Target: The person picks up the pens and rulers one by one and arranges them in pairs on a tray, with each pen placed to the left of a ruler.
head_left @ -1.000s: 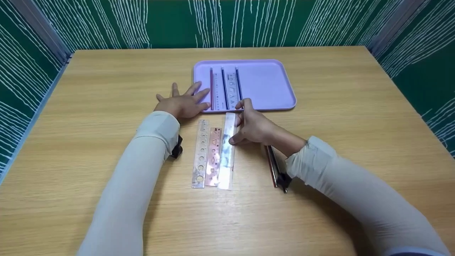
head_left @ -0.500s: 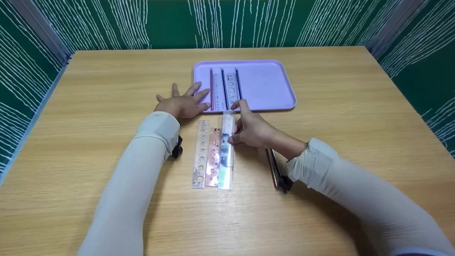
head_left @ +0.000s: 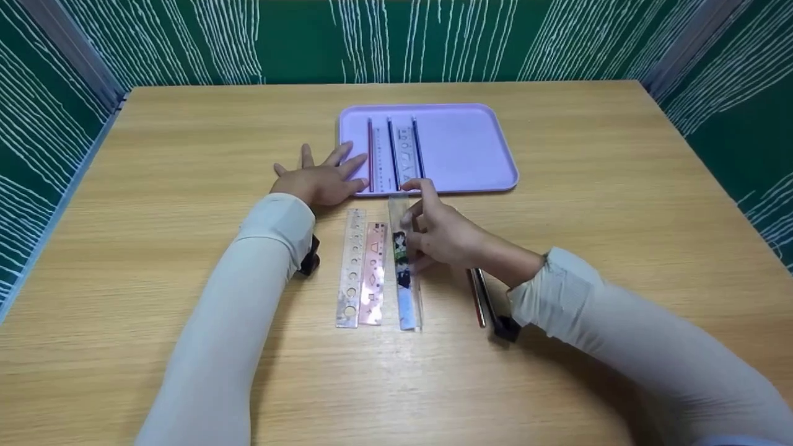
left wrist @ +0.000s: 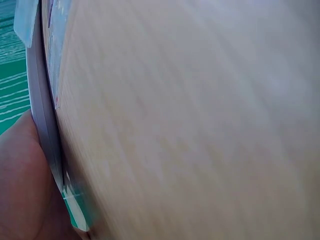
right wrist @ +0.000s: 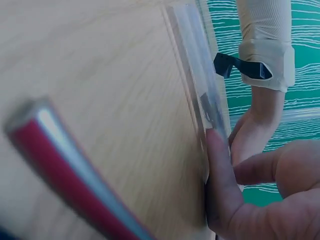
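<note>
My right hand (head_left: 449,232) pinches the right edge of a clear ruler (head_left: 406,303) with a cartoon print, just in front of the purple tray (head_left: 461,148). The ruler looks tilted up on edge; in the right wrist view its long side (right wrist: 192,55) runs away from the fingers. To its left lie a clear ruler with round holes (head_left: 352,272) and a pink stencil ruler (head_left: 373,279). My left hand (head_left: 319,183) spreads its fingers over the tray's left edge and the table. On the tray are a red pencil (head_left: 371,155), two dark pencils (head_left: 393,152) and two clear rulers (head_left: 381,161).
Under my right forearm lie pencils (head_left: 477,303), partly hidden by the wrist; one red-striped pencil (right wrist: 75,165) looms large in the right wrist view. A black wrist camera (head_left: 507,328) sits beside them. Green walls with white streaks (head_left: 297,43) border the wooden table (head_left: 155,186).
The printed ruler has shifted a little right, away from the pink ruler, and turned so its print shows. My right hand moved slightly right and nearer. The left hand stays put.
</note>
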A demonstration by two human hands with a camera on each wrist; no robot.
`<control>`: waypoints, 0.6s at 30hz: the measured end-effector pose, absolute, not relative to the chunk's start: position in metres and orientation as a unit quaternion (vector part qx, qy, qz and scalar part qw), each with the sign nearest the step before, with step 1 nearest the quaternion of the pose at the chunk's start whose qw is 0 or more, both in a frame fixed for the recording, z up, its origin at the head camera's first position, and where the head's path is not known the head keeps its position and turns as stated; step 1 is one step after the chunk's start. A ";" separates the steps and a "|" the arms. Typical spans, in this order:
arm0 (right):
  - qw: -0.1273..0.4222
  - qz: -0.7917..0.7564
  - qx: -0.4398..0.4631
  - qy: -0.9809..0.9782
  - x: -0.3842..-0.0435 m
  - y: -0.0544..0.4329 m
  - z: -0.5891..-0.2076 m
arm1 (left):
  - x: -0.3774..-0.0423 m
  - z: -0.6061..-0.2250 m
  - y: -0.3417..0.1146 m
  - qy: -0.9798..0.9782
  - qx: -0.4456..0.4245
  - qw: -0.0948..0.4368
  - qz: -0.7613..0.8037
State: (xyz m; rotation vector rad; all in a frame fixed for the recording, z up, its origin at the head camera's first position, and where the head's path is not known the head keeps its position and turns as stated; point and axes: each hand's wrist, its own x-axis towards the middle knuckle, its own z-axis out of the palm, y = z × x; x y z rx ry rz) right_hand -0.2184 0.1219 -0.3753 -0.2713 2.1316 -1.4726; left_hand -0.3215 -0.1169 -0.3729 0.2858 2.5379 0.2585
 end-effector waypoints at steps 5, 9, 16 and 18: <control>0.291 -0.584 -0.080 0.754 -0.219 0.129 -0.374 | -0.322 -0.373 -0.117 0.948 0.107 0.286 0.095; 0.304 -0.590 -0.067 0.745 -0.219 0.134 -0.373 | -0.321 -0.374 -0.117 0.947 0.108 0.286 0.095; 0.313 -0.600 -0.049 0.735 -0.218 0.140 -0.376 | -0.321 -0.372 -0.117 0.947 0.106 0.288 0.094; 0.311 -0.602 -0.054 0.733 -0.217 0.141 -0.378 | -0.321 -0.373 -0.117 0.947 0.107 0.287 0.095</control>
